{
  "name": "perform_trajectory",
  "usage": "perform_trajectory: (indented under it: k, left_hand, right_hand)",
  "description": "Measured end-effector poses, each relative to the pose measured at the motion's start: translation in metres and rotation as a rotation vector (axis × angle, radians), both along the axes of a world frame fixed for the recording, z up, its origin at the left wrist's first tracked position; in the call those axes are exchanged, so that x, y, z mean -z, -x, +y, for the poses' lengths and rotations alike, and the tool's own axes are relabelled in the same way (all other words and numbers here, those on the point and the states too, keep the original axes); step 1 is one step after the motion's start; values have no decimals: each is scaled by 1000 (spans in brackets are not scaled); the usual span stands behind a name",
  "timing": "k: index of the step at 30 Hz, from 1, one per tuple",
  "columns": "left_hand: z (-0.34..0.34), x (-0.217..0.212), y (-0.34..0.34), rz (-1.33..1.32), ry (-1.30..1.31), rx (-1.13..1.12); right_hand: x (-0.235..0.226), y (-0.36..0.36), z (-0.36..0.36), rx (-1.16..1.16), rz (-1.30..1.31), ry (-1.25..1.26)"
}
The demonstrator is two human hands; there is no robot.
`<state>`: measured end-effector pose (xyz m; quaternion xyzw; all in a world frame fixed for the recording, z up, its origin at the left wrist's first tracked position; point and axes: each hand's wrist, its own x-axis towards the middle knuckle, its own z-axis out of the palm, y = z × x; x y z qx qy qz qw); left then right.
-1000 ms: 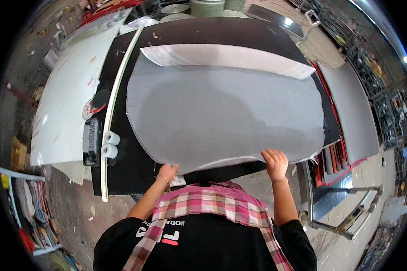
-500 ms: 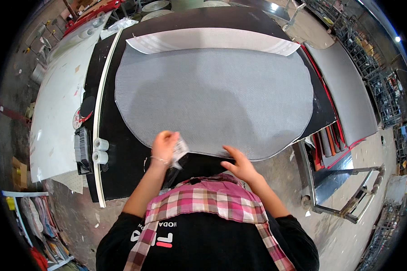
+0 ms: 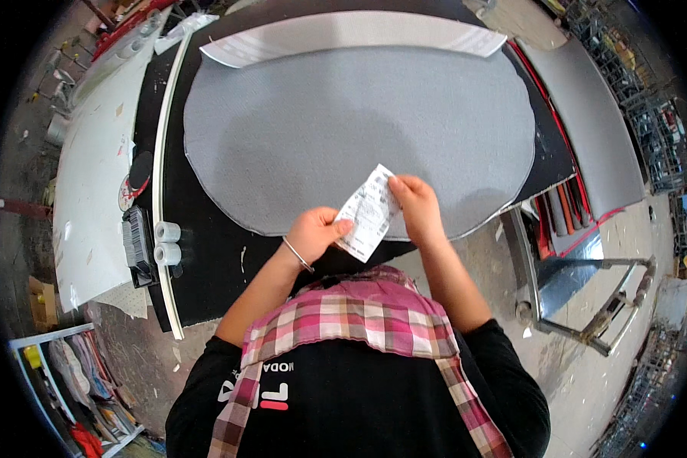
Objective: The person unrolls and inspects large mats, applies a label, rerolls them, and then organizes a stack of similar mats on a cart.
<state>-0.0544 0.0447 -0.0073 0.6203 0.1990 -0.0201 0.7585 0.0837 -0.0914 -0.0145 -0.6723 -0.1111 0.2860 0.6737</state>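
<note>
Between my two hands is a white printed label sheet (image 3: 367,215), tilted above the near edge of a large grey mat (image 3: 282,153). My left hand (image 3: 318,230) pinches the label's lower left side with the thumb on top. My right hand (image 3: 418,204) grips its upper right edge. Rounded at its corners, the mat lies grey side up. Its far edge is folded over and shows a pale underside (image 3: 351,32).
Two white rolls (image 3: 167,243) and a black holder of grey cards (image 3: 137,248) sit by a long pale strip (image 3: 168,130) on the black table (image 3: 206,286). More grey mats (image 3: 588,114) are stacked at right, above a metal cart (image 3: 588,305).
The label has moved right and up from my left hand's side to my middle. My right hand, which was empty with fingers spread, now holds it too.
</note>
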Motion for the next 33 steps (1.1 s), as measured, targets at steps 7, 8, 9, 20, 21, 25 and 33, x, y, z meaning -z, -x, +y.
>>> perform_trajectory:
  k: [7, 8, 9, 20, 21, 25, 33]
  left_hand:
    - [0, -16, -3, -44, -106, -7]
    - [-3, -20, -4, -32, -165, 1]
    - [-5, -21, -4, -20, -224, 10]
    - [-17, 39, -9, -338, -1178, 238]
    - [-20, 46, -8, -311, -1247, 263]
    - [-14, 67, -11, -236, -1216, 307]
    - [15, 84, -58, 227, -990, 550]
  right_hand:
    - [-51, -21, 2, -406, -31, -118]
    - [-51, -26, 1, -466, -68, -70]
    - [-50, -29, 0, -526, -104, -22]
    - [8, -35, -70, -180, -34, 338]
    - [14, -22, -80, -108, -31, 395]
    - [33, 20, -97, -277, -961, 599]
    - [61, -9, -60, -161, -992, 819]
